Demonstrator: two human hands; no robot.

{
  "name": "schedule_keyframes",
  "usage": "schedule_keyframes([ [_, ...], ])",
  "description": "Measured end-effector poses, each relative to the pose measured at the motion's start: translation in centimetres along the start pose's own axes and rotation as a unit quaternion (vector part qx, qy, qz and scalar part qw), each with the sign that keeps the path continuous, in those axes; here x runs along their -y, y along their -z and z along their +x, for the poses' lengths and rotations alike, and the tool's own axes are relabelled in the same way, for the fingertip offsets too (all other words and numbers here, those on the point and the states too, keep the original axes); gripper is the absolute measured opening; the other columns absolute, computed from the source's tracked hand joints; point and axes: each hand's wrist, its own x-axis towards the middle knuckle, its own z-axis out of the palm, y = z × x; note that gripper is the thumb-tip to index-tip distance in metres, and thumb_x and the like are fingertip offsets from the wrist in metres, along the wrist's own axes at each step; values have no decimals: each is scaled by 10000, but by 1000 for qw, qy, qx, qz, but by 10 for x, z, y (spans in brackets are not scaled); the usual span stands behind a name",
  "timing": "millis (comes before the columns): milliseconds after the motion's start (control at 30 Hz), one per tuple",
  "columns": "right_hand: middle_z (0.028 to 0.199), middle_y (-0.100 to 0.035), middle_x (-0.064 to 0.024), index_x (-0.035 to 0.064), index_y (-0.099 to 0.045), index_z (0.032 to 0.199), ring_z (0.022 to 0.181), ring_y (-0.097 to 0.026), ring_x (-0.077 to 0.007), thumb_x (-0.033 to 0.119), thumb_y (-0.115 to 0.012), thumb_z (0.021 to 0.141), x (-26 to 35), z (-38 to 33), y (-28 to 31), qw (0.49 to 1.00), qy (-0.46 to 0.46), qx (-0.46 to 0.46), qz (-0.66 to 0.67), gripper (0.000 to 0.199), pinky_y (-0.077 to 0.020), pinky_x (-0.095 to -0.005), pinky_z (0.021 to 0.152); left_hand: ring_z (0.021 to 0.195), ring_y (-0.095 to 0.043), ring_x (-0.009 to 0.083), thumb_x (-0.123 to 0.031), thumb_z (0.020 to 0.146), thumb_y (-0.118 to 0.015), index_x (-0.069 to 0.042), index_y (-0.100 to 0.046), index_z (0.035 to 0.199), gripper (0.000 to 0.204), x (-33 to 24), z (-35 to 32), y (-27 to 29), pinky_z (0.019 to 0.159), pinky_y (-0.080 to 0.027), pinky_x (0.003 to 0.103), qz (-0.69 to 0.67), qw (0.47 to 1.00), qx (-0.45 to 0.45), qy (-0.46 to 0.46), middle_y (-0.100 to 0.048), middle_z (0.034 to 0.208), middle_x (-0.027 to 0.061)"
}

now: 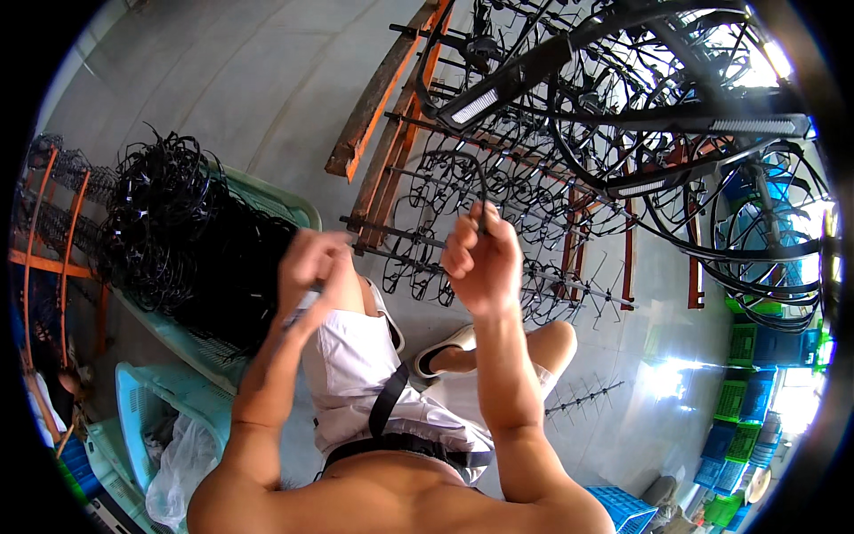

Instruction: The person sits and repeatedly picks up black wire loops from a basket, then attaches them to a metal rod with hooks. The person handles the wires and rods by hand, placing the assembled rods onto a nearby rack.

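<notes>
My right hand is raised in front of me, fingers pinched on a thin black curved strip that bends up and to the left. Beyond it, dark loops behind make its far end hard to trace. My left hand hovers above my knee, beside the heap of black looped parts. Its fingers are smeared by motion, and whether they hold anything is unclear. A small grey, shiny object shows at its wrist or palm. The heap fills a long pale green plastic basket on my left.
Ahead stands a rack with worn orange beams and rods carrying rows of black loops. Larger black bands hang close at the upper right. A light blue crate with a plastic bag sits lower left. Green and blue crates are stacked far right.
</notes>
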Motion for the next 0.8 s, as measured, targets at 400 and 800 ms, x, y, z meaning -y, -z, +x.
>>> schedule_keyframes([
  [400, 697, -536, -64, 94, -402, 905, 535, -496, -159, 206, -493, 935, -94, 53, 58, 956, 35, -206, -204, 148, -401, -290, 463, 668, -617, 261, -6, 736, -657, -45, -653, 872, 142, 32, -58, -87, 577, -491, 343, 69, 989, 117, 66, -581, 735, 104],
  [800, 693, -531, -62, 91, -409, 895, 517, -483, -153, 214, -501, 932, -100, 67, 68, 951, 59, -225, -202, 158, -398, -283, 452, 658, -587, 288, -22, 714, -684, -57, -668, 829, 122, 36, -57, -89, 586, -468, 361, 45, 995, 72, 47, -588, 734, 101],
])
